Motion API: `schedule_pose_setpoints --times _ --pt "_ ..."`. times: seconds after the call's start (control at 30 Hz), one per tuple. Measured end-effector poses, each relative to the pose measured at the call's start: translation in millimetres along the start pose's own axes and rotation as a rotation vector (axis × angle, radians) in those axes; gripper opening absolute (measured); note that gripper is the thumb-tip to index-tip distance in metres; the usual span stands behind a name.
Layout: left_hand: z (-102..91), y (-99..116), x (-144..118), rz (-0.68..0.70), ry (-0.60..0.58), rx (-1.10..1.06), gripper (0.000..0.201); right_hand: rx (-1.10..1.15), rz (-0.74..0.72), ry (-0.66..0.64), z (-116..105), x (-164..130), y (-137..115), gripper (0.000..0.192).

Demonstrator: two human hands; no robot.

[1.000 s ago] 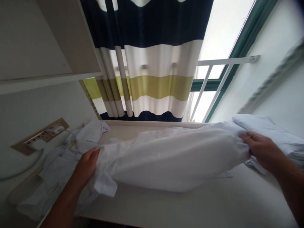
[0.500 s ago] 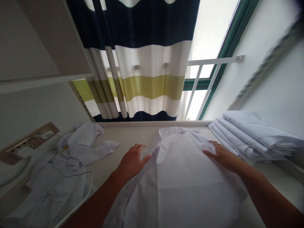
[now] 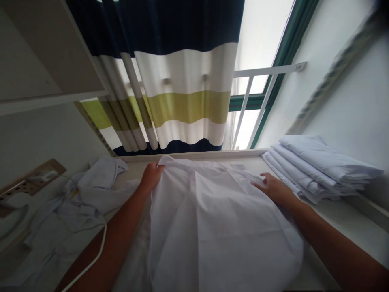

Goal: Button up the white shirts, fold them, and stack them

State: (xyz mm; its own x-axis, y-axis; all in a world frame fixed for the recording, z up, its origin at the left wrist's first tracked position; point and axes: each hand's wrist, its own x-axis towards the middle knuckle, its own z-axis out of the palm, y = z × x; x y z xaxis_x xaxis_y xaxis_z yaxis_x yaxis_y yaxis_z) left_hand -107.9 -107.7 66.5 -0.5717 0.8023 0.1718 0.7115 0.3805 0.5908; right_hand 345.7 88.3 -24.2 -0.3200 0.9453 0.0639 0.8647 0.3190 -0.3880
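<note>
A white shirt [image 3: 231,227] lies spread in front of me, with creases running down and across its cloth. At its far left corner, my left hand [image 3: 152,177] is closed, pinching the edge of the cloth. Over the far right edge of the shirt, my right hand [image 3: 272,187] has its thumb and forefinger apart; its other fingers are partly hidden. I see no cloth gripped between that thumb and forefinger.
Folded white garments are stacked [image 3: 322,168] at the right by the wall. Rumpled white clothes [image 3: 97,182] lie at the left, near a power strip [image 3: 33,180] with plugs. A white cable [image 3: 101,243] crosses my left forearm. A striped curtain [image 3: 188,105] hangs beyond.
My left hand has moved left and away from me, closing on the shirt's edge and drawing that side outward to the left. My right hand has stayed by the right edge.
</note>
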Motion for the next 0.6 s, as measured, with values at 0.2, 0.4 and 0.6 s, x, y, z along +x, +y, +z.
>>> schedule_pose_setpoints --times 0.2,0.4,0.6 --pt "-44.1 -24.0 15.7 -0.081 0.196 0.001 0.033 -0.023 -0.059 0.019 -1.5 32.6 -37.9 0.036" --pt "-51.7 -19.6 39.9 -0.072 0.336 0.08 0.04 0.019 -0.032 0.424 -34.4 64.8 -87.4 0.04" --pt "-28.3 -24.6 35.5 -0.027 0.174 0.228 0.053 -0.092 -0.177 0.22 -27.5 74.9 -106.1 0.053"
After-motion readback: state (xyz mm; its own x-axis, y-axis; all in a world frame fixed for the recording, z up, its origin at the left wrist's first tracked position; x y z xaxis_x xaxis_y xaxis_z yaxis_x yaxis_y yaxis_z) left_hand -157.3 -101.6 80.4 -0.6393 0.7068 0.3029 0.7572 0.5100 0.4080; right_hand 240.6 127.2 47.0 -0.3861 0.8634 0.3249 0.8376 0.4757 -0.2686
